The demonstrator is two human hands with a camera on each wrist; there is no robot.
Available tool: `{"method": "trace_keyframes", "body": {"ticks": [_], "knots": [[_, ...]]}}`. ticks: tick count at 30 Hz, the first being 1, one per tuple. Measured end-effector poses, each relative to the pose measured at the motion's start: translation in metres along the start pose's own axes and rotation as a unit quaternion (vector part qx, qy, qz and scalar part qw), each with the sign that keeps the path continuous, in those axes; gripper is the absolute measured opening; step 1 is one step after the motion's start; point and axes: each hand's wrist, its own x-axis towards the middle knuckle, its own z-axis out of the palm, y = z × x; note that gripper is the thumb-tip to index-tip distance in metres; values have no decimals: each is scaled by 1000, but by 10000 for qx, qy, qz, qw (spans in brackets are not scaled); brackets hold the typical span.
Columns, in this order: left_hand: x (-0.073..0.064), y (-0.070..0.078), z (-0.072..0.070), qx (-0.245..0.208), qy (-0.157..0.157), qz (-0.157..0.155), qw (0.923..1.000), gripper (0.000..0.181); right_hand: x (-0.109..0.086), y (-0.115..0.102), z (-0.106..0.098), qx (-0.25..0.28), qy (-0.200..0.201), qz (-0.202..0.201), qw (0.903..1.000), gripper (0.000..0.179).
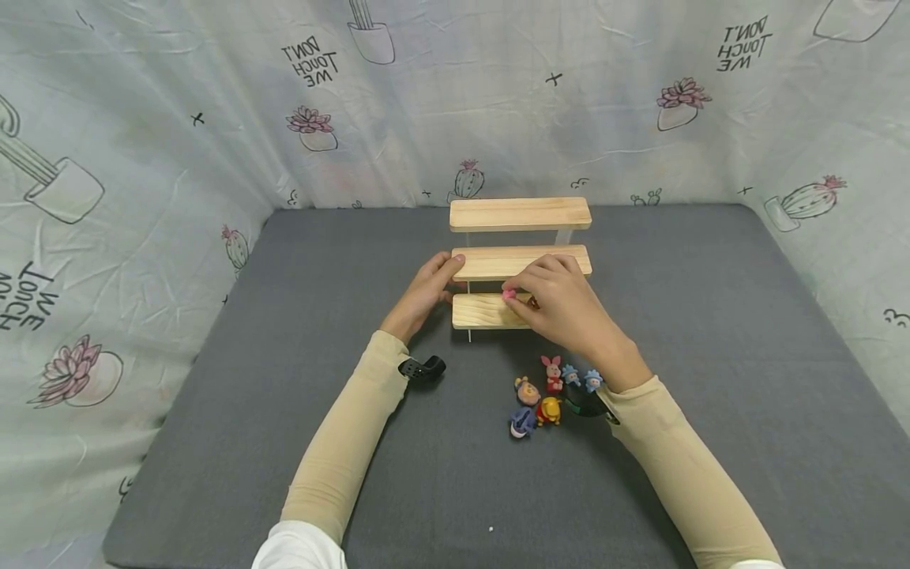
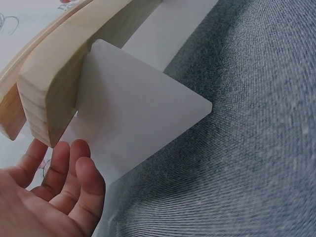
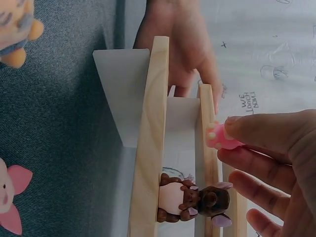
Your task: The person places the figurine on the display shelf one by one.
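Observation:
A three-tier wooden display shelf (image 1: 522, 263) with pale side supports (image 2: 133, 106) stands on the grey table. At its left end my left hand (image 1: 424, 292) holds the middle plank, thumb on top and fingers below and beside it. My right hand (image 1: 569, 304) is over the lowest plank, pinching a small pink figurine (image 3: 224, 137) with pale bumps between thumb and fingertips. Just below those fingers, a brown big-eared figurine (image 3: 212, 200) with a pale belly sits on the lowest plank. In the head view the right hand mostly hides it.
In front of the shelf are several figurines: a pink-eared one in red (image 1: 553, 375), two blue-topped ones (image 1: 593, 381), a peach one (image 1: 527, 391), a yellow one (image 1: 549, 411) and a purple-blue one (image 1: 522, 422). Behind the table hangs a printed curtain (image 1: 426, 95).

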Motion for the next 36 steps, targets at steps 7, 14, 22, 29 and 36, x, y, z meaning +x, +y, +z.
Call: {"method": "trace_keyframes", "body": {"ticks": [7,14,22,29,36], "knots": [[0,-1,0,-13,15,-4,10000,54,-1,1,3,-91,113,-31,9999,12],[-1,0,0,-14,14,-14,10000,53,-1,0,4,-147,51,86,9998,14],[-4,1,-1,13,-6,-14,10000,55,-1,-3,5,-62,-53,103,9999,8],[-3,0,-1,-15,-20,-46,10000,54,-2,-1,7,-94,-200,189,9996,6],[-3,-1,-1,-4,-16,-45,10000,54,-3,0,8,-160,-102,104,9998,7]]}}
